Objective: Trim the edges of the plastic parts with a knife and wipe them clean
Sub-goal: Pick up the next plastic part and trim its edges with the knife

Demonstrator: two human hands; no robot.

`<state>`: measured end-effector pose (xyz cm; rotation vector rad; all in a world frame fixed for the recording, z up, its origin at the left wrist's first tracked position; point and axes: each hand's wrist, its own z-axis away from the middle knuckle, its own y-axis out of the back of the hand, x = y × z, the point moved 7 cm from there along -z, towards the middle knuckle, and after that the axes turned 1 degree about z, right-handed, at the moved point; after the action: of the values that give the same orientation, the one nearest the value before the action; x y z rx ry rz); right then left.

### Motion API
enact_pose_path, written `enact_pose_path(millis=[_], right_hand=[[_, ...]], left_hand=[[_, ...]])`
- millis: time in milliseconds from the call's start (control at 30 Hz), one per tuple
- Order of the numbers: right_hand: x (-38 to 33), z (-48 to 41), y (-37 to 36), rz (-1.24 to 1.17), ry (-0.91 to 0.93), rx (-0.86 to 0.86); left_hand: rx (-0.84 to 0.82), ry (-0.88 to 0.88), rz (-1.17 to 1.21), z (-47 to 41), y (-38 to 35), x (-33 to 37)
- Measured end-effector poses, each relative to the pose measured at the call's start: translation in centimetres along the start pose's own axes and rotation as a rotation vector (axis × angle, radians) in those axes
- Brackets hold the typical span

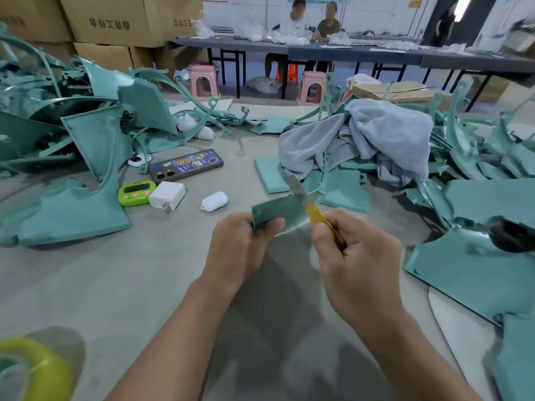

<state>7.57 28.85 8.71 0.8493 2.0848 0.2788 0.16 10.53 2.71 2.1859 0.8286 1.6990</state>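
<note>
Fingers of left hand (237,247) clamped on teal part (276,211), right hand (357,256) on half-hidden yellow knife (312,212)

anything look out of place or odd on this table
A phone, green timer, white charger and earbud case lie on the table beside the left pile of parts: personal items amid trimming work. The grey towel is crumpled over the right pile. The small part in the left hand and knife in the right hand look normal.
</note>
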Motion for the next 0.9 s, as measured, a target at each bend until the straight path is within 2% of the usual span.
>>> enact_pose_path(millis=[67,133,167,300,367,567,700,800,900], right_hand=[[-0.4,0.5,-0.9,-0.065,0.02,-0.086],[-1.2,1.4,-2.3,-0.032,0.078,-0.195],[-1.1,1.4,-2.6,0.005,0.084,-0.197],[1.9,-0.7,0.8,0.007,-0.043,0.093],[3.4,-1.2,2.0,-0.065,-0.101,0.156],[8.2,-2.3,-0.7,-0.397,-0.45,-0.14],[11.4,-2.5,0.2,-0.579,-0.725,-0.075],[11.3,-2.5,-0.3,-0.743,-0.731,-0.153],[11.5,-2.2,-0.5,-0.629,-0.766,-0.247]], left_hand=[[-0.006,0.024,0.007,0.0,-0.1,-0.1],[-0.04,0.023,0.037,-0.2,-0.4,-0.3],[-0.038,0.019,0.036,-0.1,-0.3,-0.2],[-0.008,0.02,0.059,-0.2,0.0,-0.3],[-0.009,0.006,0.051,-0.2,0.1,-0.3],[-0.054,-0.056,-0.011,-0.1,-0.1,-0.3],[-0.086,-0.063,0.004,0.0,-0.1,-0.3],[-0.117,-0.046,0.008,-0.1,-0.2,-0.6],[-0.114,-0.042,-0.018,-0.2,-0.2,-0.9]])
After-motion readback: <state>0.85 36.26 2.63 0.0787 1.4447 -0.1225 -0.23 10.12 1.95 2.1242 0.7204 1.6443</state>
